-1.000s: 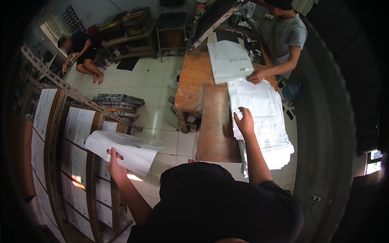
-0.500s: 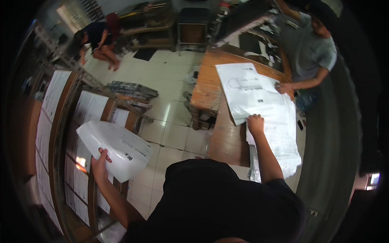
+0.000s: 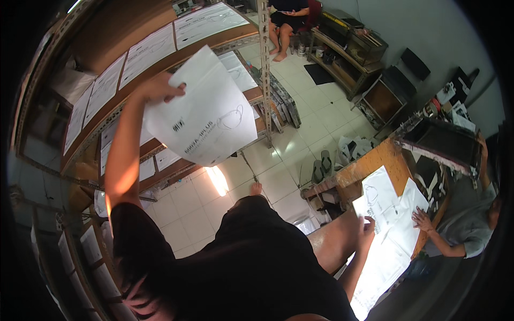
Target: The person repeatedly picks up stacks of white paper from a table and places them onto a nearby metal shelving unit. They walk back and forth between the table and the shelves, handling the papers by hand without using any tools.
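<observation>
My left hand (image 3: 162,89) is raised over the rack at the left, its fingers closed on the edge of a white printed plastic sheet (image 3: 206,107). The sheet hangs loosely, bowed, above the floor and the rack's shelf. My right hand (image 3: 366,231) is at the workbench, fingers pinched at the edge of a second white plastic sheet (image 3: 383,198). That sheet lies on a stack of similar sheets (image 3: 381,267). A co-worker's hand (image 3: 423,220) rests flat on the stack's far side.
A metal-framed rack holds printed sheets laid out on wooden shelves (image 3: 211,37). The co-worker's other hand is at a dark framed screen (image 3: 444,144) hinged over the bench (image 3: 380,160). Sandals (image 3: 321,167) lie on the tiled floor. Another person (image 3: 286,24) sits at the back.
My view has swung left toward the rack. My left hand has lifted its sheet up over the shelves. My right hand stays at the stack; the co-worker's hand now lies flat on it.
</observation>
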{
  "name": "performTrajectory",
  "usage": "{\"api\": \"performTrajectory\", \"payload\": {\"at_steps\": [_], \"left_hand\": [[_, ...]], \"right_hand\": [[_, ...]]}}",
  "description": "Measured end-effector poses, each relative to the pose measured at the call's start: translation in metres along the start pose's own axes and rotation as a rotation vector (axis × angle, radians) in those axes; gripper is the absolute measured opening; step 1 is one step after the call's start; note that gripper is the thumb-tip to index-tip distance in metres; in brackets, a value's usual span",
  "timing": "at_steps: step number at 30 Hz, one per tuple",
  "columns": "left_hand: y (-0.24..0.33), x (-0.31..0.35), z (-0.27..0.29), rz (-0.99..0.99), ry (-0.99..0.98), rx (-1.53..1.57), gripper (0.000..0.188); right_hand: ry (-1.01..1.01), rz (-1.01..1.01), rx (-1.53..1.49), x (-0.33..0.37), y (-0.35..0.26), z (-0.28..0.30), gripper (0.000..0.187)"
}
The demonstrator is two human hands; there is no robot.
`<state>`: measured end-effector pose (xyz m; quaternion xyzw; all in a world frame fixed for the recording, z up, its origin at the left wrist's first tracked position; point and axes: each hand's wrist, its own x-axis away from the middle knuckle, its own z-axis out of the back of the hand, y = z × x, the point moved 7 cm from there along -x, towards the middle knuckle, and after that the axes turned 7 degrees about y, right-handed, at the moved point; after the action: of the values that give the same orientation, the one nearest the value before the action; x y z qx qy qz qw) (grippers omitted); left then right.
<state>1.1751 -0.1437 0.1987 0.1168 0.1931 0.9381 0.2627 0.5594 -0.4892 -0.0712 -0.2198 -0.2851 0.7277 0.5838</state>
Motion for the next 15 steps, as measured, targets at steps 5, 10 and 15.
{"api": "performTrajectory", "payload": {"at_steps": [5, 10, 15], "left_hand": [[0.001, -0.092, 0.08, -0.087, 0.109, -0.236, 0.025], [-0.002, -0.206, 0.144, -0.131, 0.092, -0.1, 0.023], [-0.039, -0.364, 0.149, -0.162, 0.186, -0.173, 0.033]], "right_hand": [[0.018, 0.223, -0.113, -0.011, -0.05, -0.042, 0.042], [-0.001, 0.086, -0.113, -0.028, -0.139, -0.058, 0.031], [0.099, 0.032, -0.104, -0.068, -0.193, -0.089, 0.032]]}}
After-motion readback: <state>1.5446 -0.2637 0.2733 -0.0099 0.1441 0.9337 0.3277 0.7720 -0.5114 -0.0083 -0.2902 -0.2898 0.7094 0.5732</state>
